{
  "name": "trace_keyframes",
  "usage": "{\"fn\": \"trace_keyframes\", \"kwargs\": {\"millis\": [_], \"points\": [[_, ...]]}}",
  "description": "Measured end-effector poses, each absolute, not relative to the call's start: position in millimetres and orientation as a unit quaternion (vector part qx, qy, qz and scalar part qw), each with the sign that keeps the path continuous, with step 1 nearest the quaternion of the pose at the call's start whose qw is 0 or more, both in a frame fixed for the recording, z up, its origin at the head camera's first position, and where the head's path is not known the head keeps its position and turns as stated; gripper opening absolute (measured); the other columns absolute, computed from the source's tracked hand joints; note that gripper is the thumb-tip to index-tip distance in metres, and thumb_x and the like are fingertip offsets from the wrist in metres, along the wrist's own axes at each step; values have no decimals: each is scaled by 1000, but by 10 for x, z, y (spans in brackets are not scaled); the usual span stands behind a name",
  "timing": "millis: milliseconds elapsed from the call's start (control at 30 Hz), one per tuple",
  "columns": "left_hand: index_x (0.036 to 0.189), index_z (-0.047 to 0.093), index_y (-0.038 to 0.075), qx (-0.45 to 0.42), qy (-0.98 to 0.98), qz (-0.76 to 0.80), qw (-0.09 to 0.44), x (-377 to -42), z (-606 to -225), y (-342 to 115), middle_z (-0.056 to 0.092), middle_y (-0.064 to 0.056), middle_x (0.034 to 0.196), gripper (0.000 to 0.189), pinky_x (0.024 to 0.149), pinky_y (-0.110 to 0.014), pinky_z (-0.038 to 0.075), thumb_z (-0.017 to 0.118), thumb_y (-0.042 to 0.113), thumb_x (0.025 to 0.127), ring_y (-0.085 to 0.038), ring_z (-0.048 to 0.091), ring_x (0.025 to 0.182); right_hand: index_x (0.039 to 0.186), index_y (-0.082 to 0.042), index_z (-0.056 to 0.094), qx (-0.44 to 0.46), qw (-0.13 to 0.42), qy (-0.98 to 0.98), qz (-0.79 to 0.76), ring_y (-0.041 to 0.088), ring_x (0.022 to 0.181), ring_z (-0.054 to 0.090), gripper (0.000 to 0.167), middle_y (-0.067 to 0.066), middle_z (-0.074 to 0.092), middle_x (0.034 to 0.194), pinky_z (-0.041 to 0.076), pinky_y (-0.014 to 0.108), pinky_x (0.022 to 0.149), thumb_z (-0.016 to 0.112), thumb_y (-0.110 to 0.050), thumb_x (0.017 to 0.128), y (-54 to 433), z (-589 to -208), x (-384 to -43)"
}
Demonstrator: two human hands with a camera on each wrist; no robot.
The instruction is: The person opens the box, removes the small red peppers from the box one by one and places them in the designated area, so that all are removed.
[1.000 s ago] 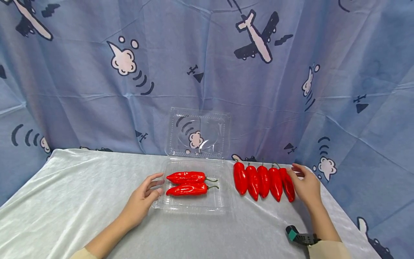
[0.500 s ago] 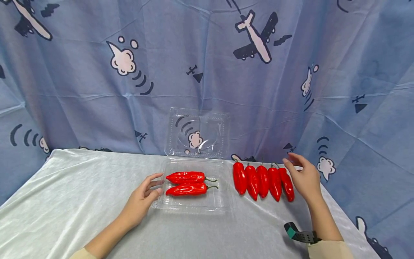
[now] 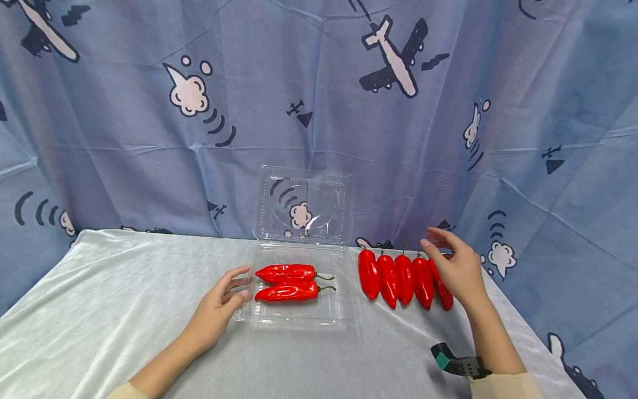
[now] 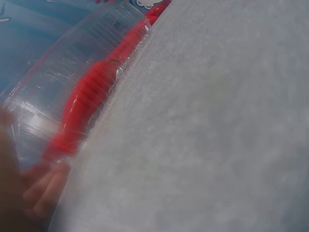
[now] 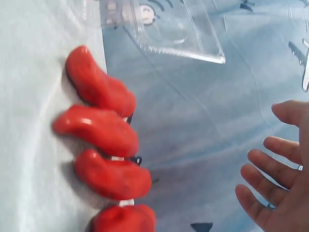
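Note:
A clear plastic clamshell box (image 3: 334, 310) lies with its lid (image 3: 324, 221) raised at the back. Two red peppers (image 3: 286, 292) lie side by side inside, stems to the right. My left hand (image 3: 216, 310) touches the box's left side with relaxed, spread fingers; in the left wrist view its fingers (image 4: 43, 191) meet the plastic wall. To the right of the box several more red peppers (image 3: 404, 280) stand in a row, stems to the back. Over the rightmost pepper (image 3: 445, 296) hovers my right hand (image 3: 461, 271), holding nothing and covering part of it. The right wrist view shows its fingers loosely spread.
White cloth (image 3: 149, 288) covers the table. Behind it hangs a blue curtain (image 3: 319, 122) with printed planes, close at the lid's back. A black and green band device (image 3: 456, 363) sits at the right wrist.
My right hand first rises off the rightmost pepper, then shifts left over the row's right end. The left hand, box and peppers keep their places.

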State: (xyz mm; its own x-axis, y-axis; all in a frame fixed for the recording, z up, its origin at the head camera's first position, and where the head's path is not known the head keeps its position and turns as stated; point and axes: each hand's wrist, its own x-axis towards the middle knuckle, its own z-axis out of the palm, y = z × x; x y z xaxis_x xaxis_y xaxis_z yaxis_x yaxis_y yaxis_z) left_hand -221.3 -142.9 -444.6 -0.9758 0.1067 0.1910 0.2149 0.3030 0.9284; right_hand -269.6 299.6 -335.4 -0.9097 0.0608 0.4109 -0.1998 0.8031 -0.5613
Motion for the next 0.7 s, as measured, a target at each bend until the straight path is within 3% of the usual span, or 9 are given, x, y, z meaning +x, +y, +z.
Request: {"fn": "trace_keyframes", "kwargs": {"millis": [300,700], "points": [[147,48,16,-100,-807,-581,47,-2215,-4449,-1428,62,-17,141,46,91,-20,54,57,15,102,-33,67,120,141,-9,57,92,227,-911,331,32,115,62,46,17,66,133,36,-2,81,60,-33,101,2757,-3315,-2649],[147,48,16,-100,-805,-583,47,-2212,-4442,-1426,62,-17,140,46,89,-17,53,56,15,102,-33,67,120,139,-11,59,146,209,-906,337,29,113,65,45,13,66,132,45,5,83,68,-22,97,2434,-3298,-2556]]}}
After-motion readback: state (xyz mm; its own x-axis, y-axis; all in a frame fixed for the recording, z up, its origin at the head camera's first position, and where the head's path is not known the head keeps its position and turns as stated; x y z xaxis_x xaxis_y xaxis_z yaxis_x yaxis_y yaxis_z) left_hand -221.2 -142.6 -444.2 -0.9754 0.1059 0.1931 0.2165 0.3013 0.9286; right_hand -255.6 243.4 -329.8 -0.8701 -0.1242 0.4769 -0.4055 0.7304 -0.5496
